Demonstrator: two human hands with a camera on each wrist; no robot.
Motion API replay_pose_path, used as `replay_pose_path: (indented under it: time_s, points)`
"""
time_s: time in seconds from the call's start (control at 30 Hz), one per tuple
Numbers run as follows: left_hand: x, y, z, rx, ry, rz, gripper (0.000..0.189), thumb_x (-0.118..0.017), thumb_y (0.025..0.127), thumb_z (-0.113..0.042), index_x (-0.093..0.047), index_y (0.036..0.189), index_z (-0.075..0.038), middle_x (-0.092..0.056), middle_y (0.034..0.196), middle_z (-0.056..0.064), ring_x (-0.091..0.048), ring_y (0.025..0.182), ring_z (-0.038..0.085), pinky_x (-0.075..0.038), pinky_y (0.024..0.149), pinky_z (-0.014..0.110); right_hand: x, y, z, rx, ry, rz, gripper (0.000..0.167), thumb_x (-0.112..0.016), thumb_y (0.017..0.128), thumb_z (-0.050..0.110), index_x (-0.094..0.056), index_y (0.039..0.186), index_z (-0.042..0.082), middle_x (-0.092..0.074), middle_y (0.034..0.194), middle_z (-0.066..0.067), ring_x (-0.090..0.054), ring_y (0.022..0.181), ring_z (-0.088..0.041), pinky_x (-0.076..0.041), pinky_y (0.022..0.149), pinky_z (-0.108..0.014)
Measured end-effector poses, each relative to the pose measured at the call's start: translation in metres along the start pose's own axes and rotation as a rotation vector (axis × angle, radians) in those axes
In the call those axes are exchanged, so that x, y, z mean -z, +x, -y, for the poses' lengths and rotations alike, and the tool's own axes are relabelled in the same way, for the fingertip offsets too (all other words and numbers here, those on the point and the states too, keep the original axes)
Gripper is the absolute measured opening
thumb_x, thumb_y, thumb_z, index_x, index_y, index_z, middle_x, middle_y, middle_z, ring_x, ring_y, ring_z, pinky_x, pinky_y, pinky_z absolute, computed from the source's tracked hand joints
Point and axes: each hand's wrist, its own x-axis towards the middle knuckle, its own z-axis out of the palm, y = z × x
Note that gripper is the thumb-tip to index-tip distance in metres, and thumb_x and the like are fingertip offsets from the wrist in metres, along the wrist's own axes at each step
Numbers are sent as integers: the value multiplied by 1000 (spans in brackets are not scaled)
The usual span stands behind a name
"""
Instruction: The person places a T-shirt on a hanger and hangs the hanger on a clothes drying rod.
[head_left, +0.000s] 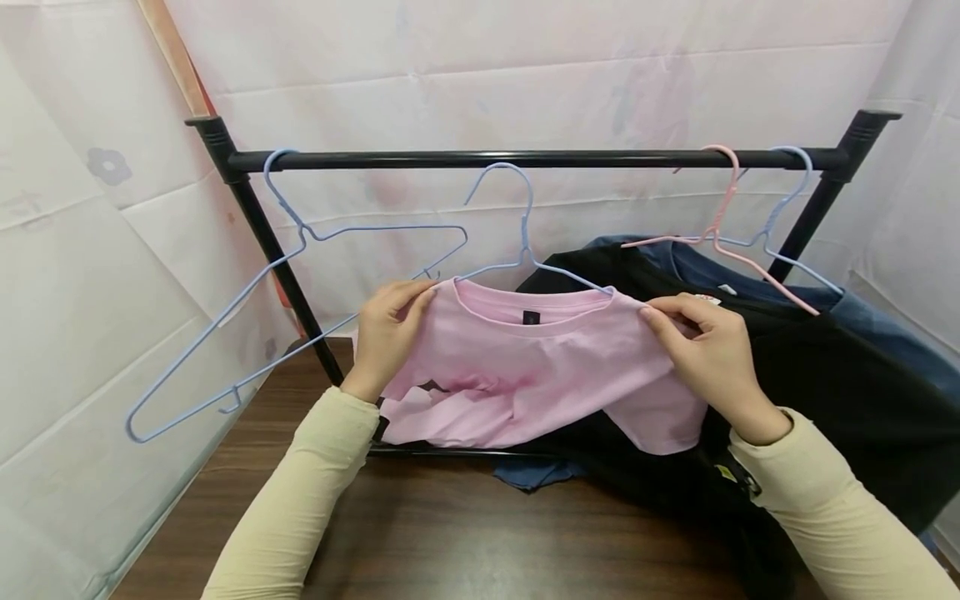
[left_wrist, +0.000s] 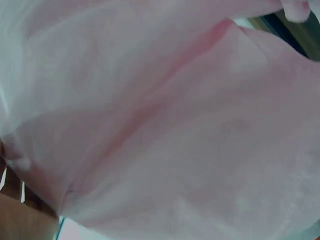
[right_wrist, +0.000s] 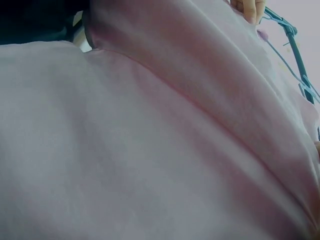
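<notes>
In the head view a pink T-shirt (head_left: pixel 555 375) with a small black neck label sits on a blue hanger (head_left: pixel 525 225), whose hook top is right at the lower edge of the black rail. My left hand (head_left: pixel 390 333) pinches the shirt's left shoulder between thumb and fingers. At the opposite shoulder, my right hand (head_left: pixel 705 354) pinches the fabric the same way. The shirt's lower part is bunched and folded in front. Pink cloth (left_wrist: pixel 165 125) fills most of the left wrist view. Pink sleeve fabric (right_wrist: pixel 150 140) covers the right wrist view, with fingertips (right_wrist: pixel 248 10) at its top.
A black clothes rail (head_left: pixel 600 158) spans the back. A bare blue hanger (head_left: pixel 187 350) hangs at its left end. On the right, a pink hanger (head_left: pixel 723 200) carries a black garment (head_left: pixel 847 408), beside a blue garment (head_left: pixel 900 350). Below lies a brown wooden table (head_left: pixel 450 533).
</notes>
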Motion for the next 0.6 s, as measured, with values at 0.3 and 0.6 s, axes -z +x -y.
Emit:
replay_pose_path:
  time_s: [0.3, 0.6]
  points:
    - [-7, -1, -8, -89, 79, 41, 32, -65, 93, -8, -66, 125, -4, -69, 118, 17, -60, 111, 35, -44, 103, 42, 11, -1, 1, -5, -28, -47, 6, -74, 86, 6, -77, 90, 4, -71, 83, -7, -56, 74, 5, -42, 68, -6]
    - [-21, -2, -11, -174, 143, 110, 41, -62, 94, -7, -57, 134, 2, -61, 133, 20, -55, 125, 37, -36, 114, 45, 23, -3, -1, -30, -55, -90, 9, -76, 81, -1, -77, 89, 2, -65, 85, 21, -55, 72, 8, -42, 67, -4]
